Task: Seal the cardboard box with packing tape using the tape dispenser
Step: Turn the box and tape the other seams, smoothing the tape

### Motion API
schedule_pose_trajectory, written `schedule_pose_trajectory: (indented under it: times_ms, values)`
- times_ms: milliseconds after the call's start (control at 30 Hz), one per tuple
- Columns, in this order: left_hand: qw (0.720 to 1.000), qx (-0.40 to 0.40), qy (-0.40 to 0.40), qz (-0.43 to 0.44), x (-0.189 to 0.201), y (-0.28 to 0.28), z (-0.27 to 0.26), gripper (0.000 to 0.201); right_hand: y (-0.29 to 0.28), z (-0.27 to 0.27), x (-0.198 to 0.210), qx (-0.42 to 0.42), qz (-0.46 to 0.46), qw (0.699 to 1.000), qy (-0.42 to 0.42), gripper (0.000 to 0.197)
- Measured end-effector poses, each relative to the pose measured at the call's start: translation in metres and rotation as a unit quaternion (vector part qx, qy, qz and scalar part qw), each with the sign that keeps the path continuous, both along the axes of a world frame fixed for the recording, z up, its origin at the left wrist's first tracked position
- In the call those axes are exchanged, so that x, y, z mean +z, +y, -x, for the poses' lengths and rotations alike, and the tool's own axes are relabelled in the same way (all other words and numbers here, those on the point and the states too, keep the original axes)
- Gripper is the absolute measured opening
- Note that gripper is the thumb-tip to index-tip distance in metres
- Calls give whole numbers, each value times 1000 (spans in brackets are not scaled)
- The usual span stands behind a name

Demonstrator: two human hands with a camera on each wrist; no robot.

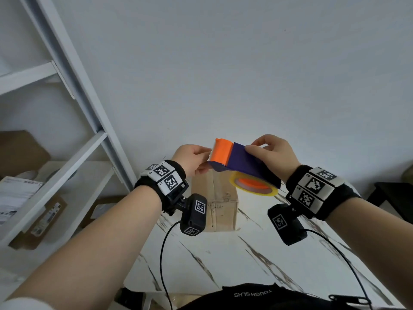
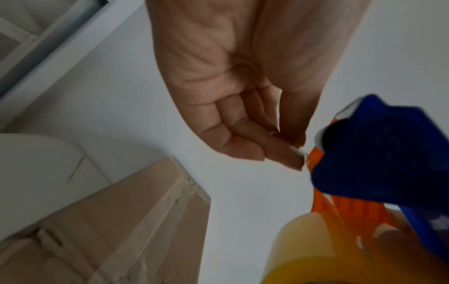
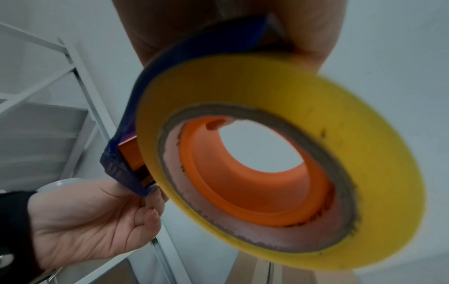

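Note:
Above the cardboard box (image 1: 221, 204), my right hand (image 1: 259, 151) grips the blue and orange tape dispenser (image 1: 241, 161) round its blue body. The yellow tape roll (image 1: 254, 187) hangs under it, and fills the right wrist view (image 3: 279, 92) around an orange hub (image 3: 255, 192). My left hand (image 1: 206, 156) pinches at the toothed front edge, thumb against fingertips (image 2: 295, 159), apparently on the clear tape end, which is hard to make out. The box (image 2: 126, 226) stands shut on the table, with old tape along its top seam.
The white marbled table (image 1: 223, 260) carries the box near its far edge, by a white wall. A white shelf unit (image 1: 85, 157) stands on the left with cardboard parcels (image 1: 38, 222) on it. A dark piece of furniture (image 1: 388, 193) sits at the right.

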State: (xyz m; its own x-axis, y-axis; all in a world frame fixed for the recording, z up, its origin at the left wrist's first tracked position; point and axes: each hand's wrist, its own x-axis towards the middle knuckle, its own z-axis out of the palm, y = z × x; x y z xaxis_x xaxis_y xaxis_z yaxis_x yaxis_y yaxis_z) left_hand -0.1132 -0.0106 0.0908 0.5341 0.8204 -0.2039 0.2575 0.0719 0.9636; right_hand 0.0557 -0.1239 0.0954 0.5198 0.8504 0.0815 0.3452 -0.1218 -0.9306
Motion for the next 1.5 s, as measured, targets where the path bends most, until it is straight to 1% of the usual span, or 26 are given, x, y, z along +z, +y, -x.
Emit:
schedule_pose_trajectory:
  times_ms: [67, 133, 333, 467, 633, 767, 867, 933, 1100, 1267, 1367, 1500]
  values:
    - [1000, -6, -4, 8, 4, 0, 2, 13, -2, 1, 4, 10, -3, 1000, -23, 20]
    - [1000, -13, 6, -3, 6, 0, 3, 17, -3, 1, 7, 20, -1, 997, -69, 23]
    - [995, -10, 63, -82, 1, -3, 10, 24, -3, 4, 7, 54, 60, 977, -200, 29]
    - [989, 17, 93, -118, -8, -6, 17, 23, 1, 8, 1, 66, 82, 968, -229, 34]
    - [983, 63, 106, -137, -20, -7, 22, 28, 5, 16, -5, 72, 107, 956, -265, 36]
    - [985, 68, 114, -114, -31, -5, 30, 25, 3, 16, -11, 83, 126, 948, -280, 36]
    - [984, 128, 101, -72, -37, 8, 55, 17, -5, 1, -16, 78, 159, 939, -295, 33]
    - [982, 148, 106, -54, -43, 14, 70, 18, -12, -12, -23, 79, 192, 929, -306, 31]
    - [984, 138, 117, 0, -63, 7, 70, 17, -16, -23, -38, 83, 241, 914, -317, 31]
    - [984, 133, 107, 41, -76, 0, 64, 17, -10, -32, -40, 92, 278, 901, -321, 27]
    - [983, 136, 109, 52, -82, -3, 60, 17, -4, -39, -41, 100, 303, 894, -315, 21]
    - [981, 144, 119, 48, -89, -1, 59, 16, 2, -42, -44, 100, 321, 890, -307, 21]
